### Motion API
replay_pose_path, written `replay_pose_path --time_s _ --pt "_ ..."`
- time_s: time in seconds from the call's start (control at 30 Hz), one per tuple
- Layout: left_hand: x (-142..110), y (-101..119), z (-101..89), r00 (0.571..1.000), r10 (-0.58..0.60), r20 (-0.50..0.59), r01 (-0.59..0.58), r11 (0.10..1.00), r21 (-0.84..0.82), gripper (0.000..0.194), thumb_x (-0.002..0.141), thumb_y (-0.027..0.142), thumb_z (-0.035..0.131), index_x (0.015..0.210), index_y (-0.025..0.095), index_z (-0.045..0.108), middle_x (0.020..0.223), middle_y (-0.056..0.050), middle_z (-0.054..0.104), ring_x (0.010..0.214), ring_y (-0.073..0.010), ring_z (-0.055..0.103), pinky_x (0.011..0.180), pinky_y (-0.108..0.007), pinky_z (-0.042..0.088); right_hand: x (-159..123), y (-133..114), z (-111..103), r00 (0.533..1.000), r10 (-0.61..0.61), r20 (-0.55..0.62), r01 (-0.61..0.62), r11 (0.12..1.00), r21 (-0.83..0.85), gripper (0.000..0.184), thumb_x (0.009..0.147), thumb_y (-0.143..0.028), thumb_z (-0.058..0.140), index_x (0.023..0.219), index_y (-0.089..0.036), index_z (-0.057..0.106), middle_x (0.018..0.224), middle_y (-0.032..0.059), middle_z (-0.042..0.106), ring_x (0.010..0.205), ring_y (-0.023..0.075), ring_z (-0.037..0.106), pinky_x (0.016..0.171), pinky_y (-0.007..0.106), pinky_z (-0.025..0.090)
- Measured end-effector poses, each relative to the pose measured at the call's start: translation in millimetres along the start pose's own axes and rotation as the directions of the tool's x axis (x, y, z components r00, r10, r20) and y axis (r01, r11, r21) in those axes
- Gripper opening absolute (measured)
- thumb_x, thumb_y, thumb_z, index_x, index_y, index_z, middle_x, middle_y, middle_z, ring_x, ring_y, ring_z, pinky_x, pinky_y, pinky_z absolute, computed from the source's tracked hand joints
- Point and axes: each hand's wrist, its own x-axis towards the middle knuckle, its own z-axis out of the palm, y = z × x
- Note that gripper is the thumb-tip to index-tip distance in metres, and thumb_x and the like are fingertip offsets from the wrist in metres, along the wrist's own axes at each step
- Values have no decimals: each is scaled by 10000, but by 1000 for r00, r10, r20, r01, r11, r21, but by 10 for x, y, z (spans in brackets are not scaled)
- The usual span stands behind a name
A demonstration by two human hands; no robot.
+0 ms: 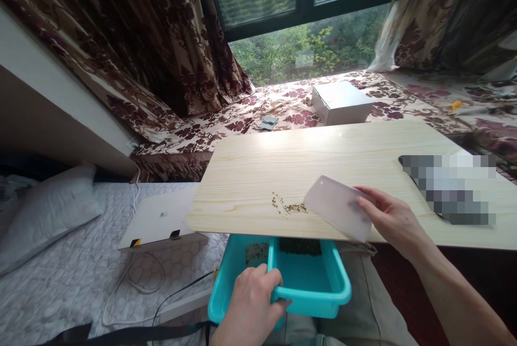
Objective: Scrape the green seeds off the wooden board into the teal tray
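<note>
My left hand (254,300) grips the near rim of a turquoise two-compartment bin (311,303), at the divider. The bin sits under the table's front edge, over my lap. Dark bits lie at the back of its right compartment, and speckled bits show in the left one. My right hand (390,219) pinches a translucent white plastic scraper sheet (337,206), tilted with its lower edge on the tabletop. Just left of the sheet, small brown-green seed-like bits (293,207) lie scattered near the table's front edge.
The pale wood table (242,165) bears a pixelated object (452,189) at right. Behind it, a white box (341,101) and folded cloth (267,123) rest on the floral window seat. On the bed at left are a white case (161,216), cables (135,289) and a pillow (52,216).
</note>
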Motion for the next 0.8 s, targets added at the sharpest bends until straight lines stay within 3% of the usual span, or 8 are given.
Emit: replay_pose_path --time_s 0.6,0.8 --pt "-1 -84 71 999 26 -42 -26 1000 -16 94 894 284 761 908 262 671 972 16 691 968 -218 646 800 -301 408 -55 -15 14 994 -22 106 19 999 31 421 720 -471 715 1032 -208 817 929 95 822 787 268 745 603 335 594" --pt "-2 -54 33 999 18 -27 -18 1000 -13 79 901 283 752 908 259 677 968 14 691 972 -218 645 808 -301 407 -145 -80 -64 991 -1 135 4 1000 -22 448 702 -516 691 1013 -216 812 854 76 811 658 238 700 503 316 536"
